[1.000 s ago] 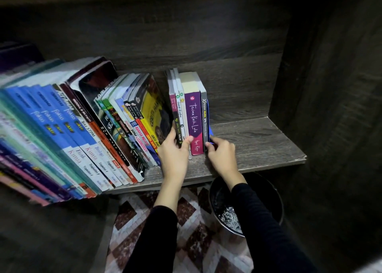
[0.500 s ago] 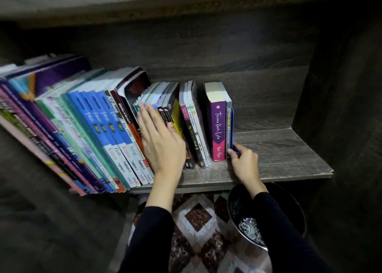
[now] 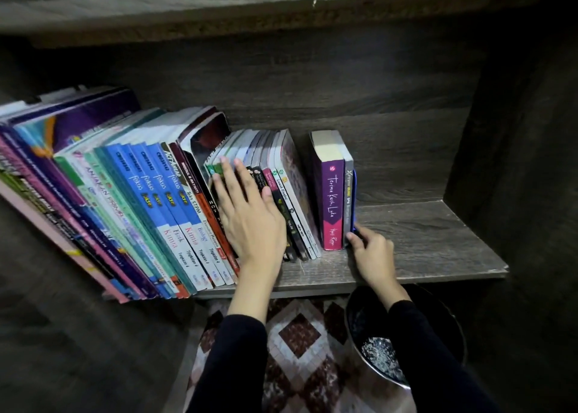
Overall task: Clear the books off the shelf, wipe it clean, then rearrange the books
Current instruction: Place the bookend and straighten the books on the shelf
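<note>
- The books (image 3: 140, 199) are sitting on the shelf (image 3: 431, 243), most of them leaning left in one long row that fills its left and middle.
- A purple book (image 3: 331, 193) is standing upright just right of that row with a narrow gap between them. A grey book (image 3: 349, 199) is pressing against its right side, and a thin blue piece (image 3: 354, 199) is standing against the grey one.
- My left grip (image 3: 250, 225) is lying flat and open, its straight fingers pressing on the spines of the small leaning books at the row's right end.
- My right grip (image 3: 373, 256) is pinching the foot of the thin blue piece between thumb and forefinger, low on the shelf board.
- The right part of the shelf is showing bare wood grain.
- Below the shelf's front edge a dark round bin (image 3: 356, 325) is sitting on the floor, holding a pale speckled heap (image 3: 380, 361) at its bottom; I cannot tell what it is.
- My right sleeve (image 3: 438, 350) is crossing over the bin, and a diamond-patterned rug (image 3: 300, 337) is lying beside it.
</note>
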`<action>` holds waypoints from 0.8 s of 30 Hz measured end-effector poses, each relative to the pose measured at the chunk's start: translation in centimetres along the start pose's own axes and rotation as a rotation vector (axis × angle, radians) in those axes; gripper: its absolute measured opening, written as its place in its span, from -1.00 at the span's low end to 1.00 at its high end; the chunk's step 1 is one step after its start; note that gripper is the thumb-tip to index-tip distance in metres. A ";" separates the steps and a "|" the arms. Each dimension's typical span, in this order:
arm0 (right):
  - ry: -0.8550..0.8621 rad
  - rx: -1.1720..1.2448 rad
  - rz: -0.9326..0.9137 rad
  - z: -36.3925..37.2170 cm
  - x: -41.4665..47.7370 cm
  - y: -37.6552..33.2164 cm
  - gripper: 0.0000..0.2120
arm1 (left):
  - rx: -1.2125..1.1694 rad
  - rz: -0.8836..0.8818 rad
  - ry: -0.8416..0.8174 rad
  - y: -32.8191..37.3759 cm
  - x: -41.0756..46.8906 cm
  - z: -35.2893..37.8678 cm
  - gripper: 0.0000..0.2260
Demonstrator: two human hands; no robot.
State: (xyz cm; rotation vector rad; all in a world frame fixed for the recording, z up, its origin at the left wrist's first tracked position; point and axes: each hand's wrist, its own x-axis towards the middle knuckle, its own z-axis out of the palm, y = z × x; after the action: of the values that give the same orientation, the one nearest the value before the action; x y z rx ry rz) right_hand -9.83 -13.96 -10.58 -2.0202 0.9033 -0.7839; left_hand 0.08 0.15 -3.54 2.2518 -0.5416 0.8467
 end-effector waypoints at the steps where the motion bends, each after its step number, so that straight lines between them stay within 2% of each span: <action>1: 0.001 0.003 -0.003 0.0 0.0 0.0 -0.68 | -0.003 0.011 0.005 0.0 -0.1 0.1 -0.46; 6: -0.032 -0.072 -0.050 0.2 0.1 0.3 -0.65 | -0.133 -0.008 0.062 1.1 -0.1 0.5 -0.52; 10: -0.055 -0.119 -0.084 0.2 0.1 0.1 -0.49 | -0.461 0.052 0.095 1.5 0.0 0.3 -0.53; 13: -0.025 -0.106 -0.040 0.7 0.6 -0.5 -0.45 | -0.663 -0.057 -0.034 1.7 -0.1 0.0 -0.32; 18: 0.029 -0.065 0.008 1.5 1.0 -0.9 -0.54 | -0.648 -0.065 -0.249 0.5 -1.3 1.1 -0.42; 24: 0.042 0.059 -0.007 1.3 1.4 -0.5 -0.62 | -0.736 -0.120 -0.275 -0.2 -1.8 2.0 -0.42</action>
State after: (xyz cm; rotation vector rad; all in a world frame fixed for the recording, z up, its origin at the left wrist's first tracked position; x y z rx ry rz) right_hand -7.86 -14.36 -10.57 -1.9627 0.8868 -0.8503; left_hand -0.21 -0.86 -6.07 1.6912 -0.6961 0.2079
